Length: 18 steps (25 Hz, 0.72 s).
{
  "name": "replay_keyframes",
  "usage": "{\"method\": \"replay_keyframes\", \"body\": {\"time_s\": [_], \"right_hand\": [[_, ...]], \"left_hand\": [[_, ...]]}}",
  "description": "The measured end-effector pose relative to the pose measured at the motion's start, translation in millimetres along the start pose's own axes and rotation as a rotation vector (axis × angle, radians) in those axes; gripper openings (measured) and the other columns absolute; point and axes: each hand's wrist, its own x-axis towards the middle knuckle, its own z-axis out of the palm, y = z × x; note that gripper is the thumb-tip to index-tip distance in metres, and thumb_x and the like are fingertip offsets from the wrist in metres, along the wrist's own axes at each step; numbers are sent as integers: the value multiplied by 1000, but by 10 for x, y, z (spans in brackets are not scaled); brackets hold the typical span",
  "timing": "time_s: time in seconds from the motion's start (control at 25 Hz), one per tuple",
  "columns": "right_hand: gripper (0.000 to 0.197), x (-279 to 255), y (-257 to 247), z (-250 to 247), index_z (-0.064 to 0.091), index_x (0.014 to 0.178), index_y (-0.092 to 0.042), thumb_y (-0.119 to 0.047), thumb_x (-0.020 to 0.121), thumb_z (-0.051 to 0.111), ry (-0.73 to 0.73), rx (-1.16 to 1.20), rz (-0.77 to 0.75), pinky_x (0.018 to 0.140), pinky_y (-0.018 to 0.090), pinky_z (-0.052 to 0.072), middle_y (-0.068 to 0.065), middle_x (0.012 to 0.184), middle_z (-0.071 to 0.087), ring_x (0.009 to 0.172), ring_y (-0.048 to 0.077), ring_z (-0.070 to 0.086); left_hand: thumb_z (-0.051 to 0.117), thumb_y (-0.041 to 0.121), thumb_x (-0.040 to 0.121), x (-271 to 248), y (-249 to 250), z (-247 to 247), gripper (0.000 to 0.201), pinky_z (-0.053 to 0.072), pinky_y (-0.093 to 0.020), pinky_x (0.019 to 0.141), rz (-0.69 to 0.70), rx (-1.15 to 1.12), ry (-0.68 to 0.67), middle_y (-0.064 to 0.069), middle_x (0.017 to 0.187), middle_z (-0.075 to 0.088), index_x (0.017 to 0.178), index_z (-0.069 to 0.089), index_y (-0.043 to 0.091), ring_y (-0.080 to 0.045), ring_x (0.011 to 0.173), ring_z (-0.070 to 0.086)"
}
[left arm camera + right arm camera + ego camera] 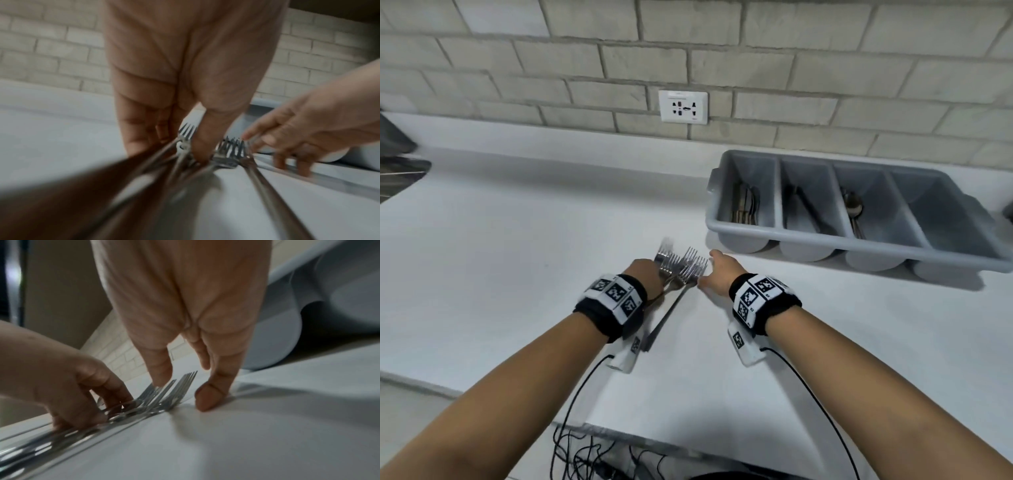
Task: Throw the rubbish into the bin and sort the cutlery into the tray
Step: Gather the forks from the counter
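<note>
Several steel forks (683, 269) lie bunched on the white counter (517, 240), tines pointing at the wall. My left hand (650, 270) grips their necks; in the left wrist view its thumb and fingers curl round the forks (230, 151). My right hand (714, 270) is just right of the tines. In the right wrist view one straight finger touches the tines of the forks (164, 394) and the thumb (207, 399) presses the counter. The grey four-compartment tray (722, 178) stands at the right rear, with cutlery in its three left compartments.
A white wall socket (683, 107) sits in the brick wall behind the counter. A dark object (397, 164) shows at the far left edge. Black cables (585, 455) hang below the counter's front edge. The tray's rightmost compartment (945, 219) holds nothing.
</note>
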Motion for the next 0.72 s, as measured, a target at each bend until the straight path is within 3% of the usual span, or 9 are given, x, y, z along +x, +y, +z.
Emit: {"method": "replay_keyframes", "body": {"time_s": [0.12, 0.24, 0.28, 0.36, 0.44, 0.56, 0.64, 0.72], "right_hand": [[52, 88, -133, 27, 43, 131, 0, -12, 85, 62, 80, 45, 40, 98, 34, 47, 17, 134, 54, 122, 32, 53], [24, 129, -147, 11, 62, 106, 1, -10, 86, 61, 70, -10, 83, 93, 36, 49, 19, 119, 65, 109, 32, 62], [11, 142, -134, 14, 63, 92, -1, -10, 86, 61, 59, 14, 94, 91, 37, 51, 20, 112, 67, 104, 32, 64], [12, 192, -99, 32, 56, 75, -5, -7, 87, 58, 90, 68, 137, 82, 36, 52, 18, 95, 66, 100, 33, 66], [9, 195, -98, 35, 60, 88, -1, -5, 89, 51, 156, 125, 155, 78, 33, 50, 17, 96, 64, 105, 33, 64], [25, 198, -118, 70, 61, 108, 5, -1, 90, 46, 215, 234, 146, 88, 35, 49, 20, 112, 64, 108, 34, 61], [25, 198, -116, 108, 62, 106, 5, 2, 87, 45, 237, 284, 126, 88, 39, 52, 21, 107, 65, 105, 36, 63], [25, 165, -134, 101, 61, 106, 7, 5, 86, 45, 264, 327, 123, 85, 40, 52, 22, 102, 65, 99, 35, 64]], "left_hand": [[52, 22, 89, 62, 79, 84, 35, 47, -30, 95, 44, -62, 38, -15, 120, 67, 116, 64, 3, -30, 115, 60], [59, 24, 85, 136, 55, 116, 33, 50, -30, 92, 52, -88, 28, -13, 113, 70, 111, 68, 5, -29, 108, 64], [62, 26, 85, 145, 46, 122, 35, 50, -31, 91, 47, -92, 20, -13, 113, 70, 110, 67, 3, -29, 108, 64], [61, 30, 86, 166, 33, 158, 38, 48, -32, 91, 50, -118, 18, -15, 116, 68, 111, 65, 1, -29, 110, 62], [50, 29, 93, 159, 59, 196, 38, 45, -31, 94, 65, -132, 44, -15, 121, 65, 115, 63, 1, -29, 114, 59], [39, 31, 97, 129, 102, 254, 42, 44, -33, 92, 87, -181, 59, -18, 121, 64, 114, 60, -2, -32, 113, 58], [48, 40, 92, 112, 142, 296, 46, 45, -35, 83, 125, -279, 16, -19, 111, 66, 109, 61, -1, -32, 101, 61], [63, 38, 82, 94, 172, 324, 41, 43, -29, 73, 163, -340, -12, -15, 98, 66, 103, 64, 3, -28, 90, 61]]}}
